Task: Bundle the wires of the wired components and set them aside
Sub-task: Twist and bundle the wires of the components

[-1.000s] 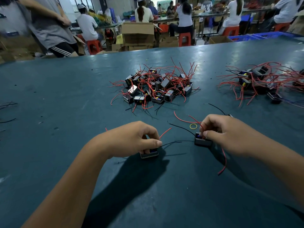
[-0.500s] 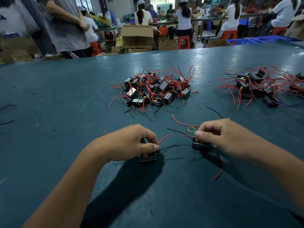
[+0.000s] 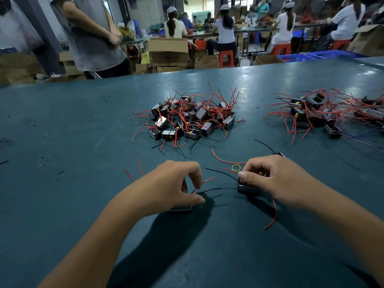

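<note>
Head view: the left hand (image 3: 166,186) rests on the dark teal tabletop (image 3: 62,142), its fingers (image 3: 195,171) curled down and closed around a small black component (image 3: 181,208) that is mostly hidden beneath the palm, with a red wire and a black wire (image 3: 207,190) emerging to its right. The right hand (image 3: 274,179) grips a second black component (image 3: 247,188) between thumb and curled fingers, holding it against the tabletop; a black lead runs from it toward the left and a red lead (image 3: 273,217) trails below the wrist. A yellow rubber band (image 3: 236,167) lies flat just beside the right thumb, near a loose red wire (image 3: 220,160). Farther back, at centre, sits a loose pile of components (image 3: 193,119) with tangled red wires; a second pile (image 3: 324,115) lies well apart at the right. Beyond the far edge stand cardboard boxes (image 3: 168,50), a standing person (image 3: 91,34) and seated workers (image 3: 225,31) at a distant bench.
</note>
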{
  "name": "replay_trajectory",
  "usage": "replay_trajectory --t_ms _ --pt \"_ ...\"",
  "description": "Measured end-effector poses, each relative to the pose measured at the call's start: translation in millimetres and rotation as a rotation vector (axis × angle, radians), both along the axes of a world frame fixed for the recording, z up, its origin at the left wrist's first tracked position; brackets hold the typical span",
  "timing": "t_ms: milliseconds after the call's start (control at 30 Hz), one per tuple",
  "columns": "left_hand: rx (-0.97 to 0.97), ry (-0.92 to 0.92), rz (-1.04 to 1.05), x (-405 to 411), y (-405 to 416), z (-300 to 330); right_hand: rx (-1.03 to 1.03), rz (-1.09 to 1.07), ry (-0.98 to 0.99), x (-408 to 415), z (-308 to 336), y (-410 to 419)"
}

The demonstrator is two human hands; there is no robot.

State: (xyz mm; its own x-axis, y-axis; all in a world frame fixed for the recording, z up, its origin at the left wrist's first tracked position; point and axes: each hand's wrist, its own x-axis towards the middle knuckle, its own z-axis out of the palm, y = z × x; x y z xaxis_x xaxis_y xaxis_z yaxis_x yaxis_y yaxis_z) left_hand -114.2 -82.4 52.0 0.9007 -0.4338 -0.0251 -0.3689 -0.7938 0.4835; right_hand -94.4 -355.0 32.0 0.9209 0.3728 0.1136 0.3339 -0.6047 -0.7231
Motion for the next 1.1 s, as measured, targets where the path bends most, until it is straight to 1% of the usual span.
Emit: replay_trajectory --t_ms 67,100,167,200,233,267,333,367,533,633,767,833,967,1100 --pt "0.004 -0.070 0.021 0 -6 -3 -0.007 -0.015 -0.003 1 -1 0" --pt "-0.026 -0.122 0.038 0 -10 -5 -0.008 -0.021 -0.007 1 -1 0" --pt "-0.168 -0.213 0.092 0 -19 -7 0.001 -0.018 -0.014 1 0 0" --pt "-0.233 -0.224 0.119 -1 -24 -9 0.013 0.000 -0.009 0 1 1" --pt "-0.259 -0.219 0.134 -1 -27 -10 0.023 0.026 -0.001 -1 2 1" --pt "-0.241 -0.210 0.133 -2 -29 -12 0.026 0.052 0.002 -2 3 2" --pt "-0.151 -0.206 0.121 -2 -32 -16 0.012 0.080 -0.003 -3 5 2" --pt "-0.127 -0.208 0.125 -2 -32 -17 0.007 0.080 -0.009 -3 6 2" --pt "-0.121 -0.214 0.148 -1 -30 -15 -0.036 0.034 -0.074 -5 5 4" --pt "-0.111 -0.241 0.081 -3 -32 -11 -0.009 -0.030 -0.130 -4 2 7" --pt "-0.135 -0.294 -0.050 -8 -35 -7 0.064 -0.110 -0.155 -3 -7 16" --pt "-0.155 -0.288 -0.105 -9 -37 -5 0.098 -0.127 -0.166 -5 -10 21" --pt "-0.240 -0.239 -0.101 -7 -36 -7 0.065 -0.003 -0.228 -10 -6 25" --pt "-0.316 -0.212 -0.091 -7 -34 -9 0.076 0.118 -0.242 -19 1 25"
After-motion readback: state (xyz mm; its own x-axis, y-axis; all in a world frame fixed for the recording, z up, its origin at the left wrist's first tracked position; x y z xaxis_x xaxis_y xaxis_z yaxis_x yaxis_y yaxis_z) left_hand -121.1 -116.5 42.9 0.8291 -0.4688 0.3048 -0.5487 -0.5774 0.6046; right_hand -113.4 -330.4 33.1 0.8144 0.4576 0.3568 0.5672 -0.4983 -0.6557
